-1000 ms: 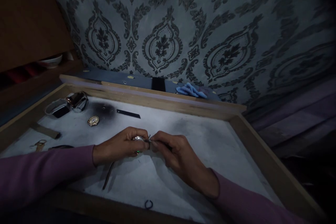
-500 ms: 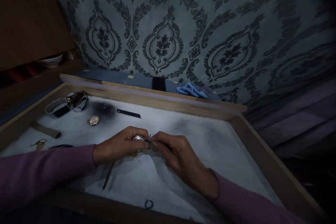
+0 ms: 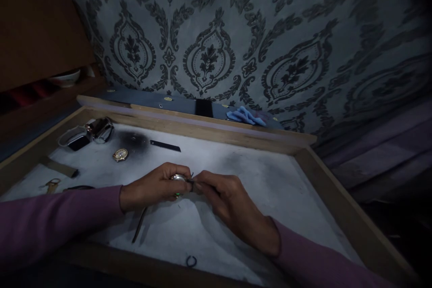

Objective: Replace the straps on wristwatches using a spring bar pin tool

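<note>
My left hand (image 3: 162, 183) is closed around a round watch case (image 3: 180, 178) with a shiny metal rim, held above the white work surface (image 3: 270, 193). Fingers pinched, my right hand (image 3: 224, 191) meets the watch's right edge. A thin dark piece (image 3: 192, 180) shows between the fingertips of the two hands; its kind is too small to make out, and the fingers hide most of it. A narrow dark strip (image 3: 139, 226) lies below my left wrist. Farther left is a loose gold watch case (image 3: 120, 155).
A wooden rim (image 3: 202, 128) surrounds the surface. At the left lie a smartwatch (image 3: 78, 141), more watches (image 3: 100, 129), an olive strap (image 3: 59, 166) and a gold clasp (image 3: 52, 185). A flat black blade (image 3: 165, 145) rests behind my hands, a small black ring (image 3: 191, 261) in front. A blue cloth (image 3: 246, 116) sits beyond the rim.
Hardly anything differs. Both hands stay at the watch, and the fingertips of my right hand have shifted very slightly.
</note>
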{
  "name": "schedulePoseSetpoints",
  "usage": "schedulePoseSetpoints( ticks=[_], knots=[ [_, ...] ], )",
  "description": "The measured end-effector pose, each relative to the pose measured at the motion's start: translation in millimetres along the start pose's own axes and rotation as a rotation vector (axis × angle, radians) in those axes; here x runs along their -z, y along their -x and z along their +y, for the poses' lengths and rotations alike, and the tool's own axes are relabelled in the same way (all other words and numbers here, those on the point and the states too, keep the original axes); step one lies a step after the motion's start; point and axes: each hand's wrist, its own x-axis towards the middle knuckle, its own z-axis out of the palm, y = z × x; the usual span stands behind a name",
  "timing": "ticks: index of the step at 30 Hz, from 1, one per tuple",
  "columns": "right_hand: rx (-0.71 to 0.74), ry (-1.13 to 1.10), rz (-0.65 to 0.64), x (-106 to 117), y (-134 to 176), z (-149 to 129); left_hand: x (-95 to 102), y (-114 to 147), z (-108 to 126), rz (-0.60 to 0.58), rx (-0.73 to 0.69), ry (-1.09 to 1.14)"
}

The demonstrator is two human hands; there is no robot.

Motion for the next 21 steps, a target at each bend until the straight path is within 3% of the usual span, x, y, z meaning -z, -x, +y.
schedulePoseSetpoints(
  ticks=[5, 21],
  knots=[
    [0.012, -0.038, 0.038, -2.0, -1.1, 2.4, -0.5, 0.0, 0.3, -0.003, -0.014, 0.009],
    [-0.007, 0.004, -0.024, -0.1, -0.2, 0.0, -1.4, 1.5, 1.9, -0.010, -0.008, 0.013]
  ],
)
